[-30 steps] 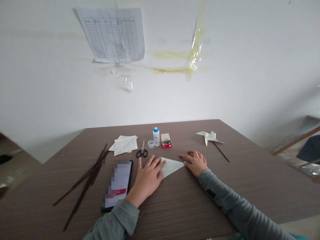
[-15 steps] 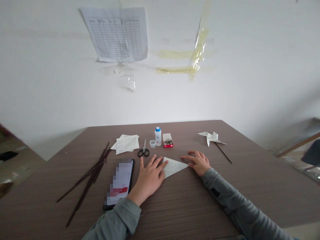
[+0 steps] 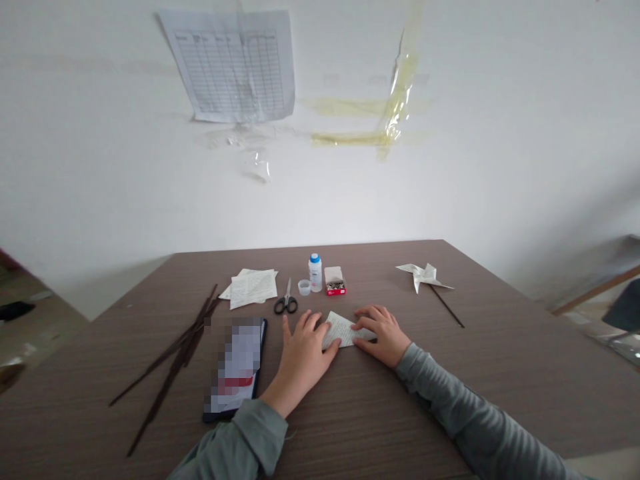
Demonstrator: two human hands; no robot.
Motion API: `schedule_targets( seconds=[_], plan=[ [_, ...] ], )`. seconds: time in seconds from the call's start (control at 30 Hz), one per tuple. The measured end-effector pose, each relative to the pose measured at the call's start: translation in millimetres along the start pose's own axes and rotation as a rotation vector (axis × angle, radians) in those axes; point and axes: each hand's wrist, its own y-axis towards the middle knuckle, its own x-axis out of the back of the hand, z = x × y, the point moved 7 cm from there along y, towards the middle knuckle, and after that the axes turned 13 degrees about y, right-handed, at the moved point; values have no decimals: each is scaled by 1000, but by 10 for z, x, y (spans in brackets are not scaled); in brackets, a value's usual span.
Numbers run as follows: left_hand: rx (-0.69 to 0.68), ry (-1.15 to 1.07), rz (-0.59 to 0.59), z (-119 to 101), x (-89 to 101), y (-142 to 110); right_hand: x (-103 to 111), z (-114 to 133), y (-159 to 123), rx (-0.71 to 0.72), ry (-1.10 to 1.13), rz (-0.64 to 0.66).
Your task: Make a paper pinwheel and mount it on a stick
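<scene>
A small triangular piece of folded paper [image 3: 341, 330] with writing on it lies on the table between my two hands. My left hand [image 3: 306, 350] grips its left side, with thumb and index finger on the paper and the other fingers spread. On the right, my right hand [image 3: 383, 337] has the paper's right corner between its thumb and fingers, hiding part of that end. Just beyond my left hand lie black-handled scissors [image 3: 285, 305], their blades pointing away.
A phone [image 3: 235, 367] and dark thin sticks [image 3: 173, 360] lie at the left. Behind are paper sheets [image 3: 253, 288], a small translucent cup [image 3: 304, 287], a blue-capped bottle [image 3: 315, 273] and a red box of small metal pieces [image 3: 335, 287]. A paper pinwheel [image 3: 424, 275] rests at the right.
My right hand has moved left onto the paper's right corner and closed on it. My left thumb now lies on the paper. The paper has turned slightly.
</scene>
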Motion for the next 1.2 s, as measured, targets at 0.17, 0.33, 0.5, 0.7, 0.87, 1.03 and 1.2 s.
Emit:
schedule_targets(
  seconds=[0.17,0.33,0.5,0.7,0.87,1.03,1.2],
  plan=[
    [28,15,3,-139,-15,4,-2,67,6,-37,-18,-19],
    [60,11,-11,-117,-58,10,-17,86,1,-68,-35,-20],
    [88,7,31,-82,11,-10,-12,68,0,-74,-25,-31],
    [110,-14,64,2,130,-81,1,75,5,-79,1,4],
    [98,4,48,143,168,-125,11,100,3,-80,-4,12],
    [92,17,44,168,184,-154,29,101,-3,-85,-4,4],
    [123,2,42,226,201,-199,6,48,12,-78,19,11]
  ],
)
